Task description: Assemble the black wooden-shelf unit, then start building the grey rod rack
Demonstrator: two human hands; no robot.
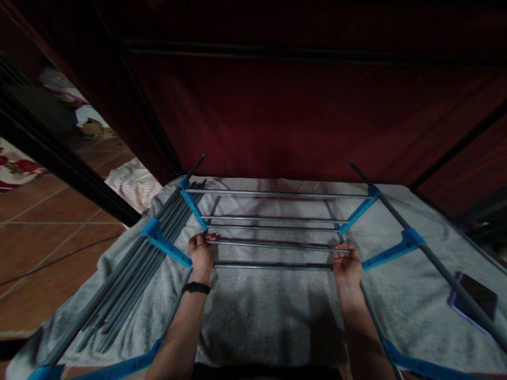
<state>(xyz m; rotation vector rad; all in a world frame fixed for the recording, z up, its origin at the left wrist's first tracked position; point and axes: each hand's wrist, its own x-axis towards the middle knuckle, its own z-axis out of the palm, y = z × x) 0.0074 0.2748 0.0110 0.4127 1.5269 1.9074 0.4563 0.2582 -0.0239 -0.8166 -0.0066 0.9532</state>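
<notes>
A thin grey metal tube (277,245) spans level between my two hands. The fingers of my left hand (201,254), with a black band on the wrist, are closed around its left end. My right hand (347,263) grips the right end, palm turned up. Around them stands a partly built rack of grey poles and blue plastic brackets (169,245). A fixed crossbar (273,266) lies just below the held tube, and several more run behind it. Another blue bracket (392,252) is just right of my right hand.
Several loose grey tubes (152,264) lie bundled at the left on a grey blanket (269,316). A phone (473,298) rests at the right, partly behind a pole. A dark red panel (277,121) closes off the back. Tiled floor (47,237) shows at the left.
</notes>
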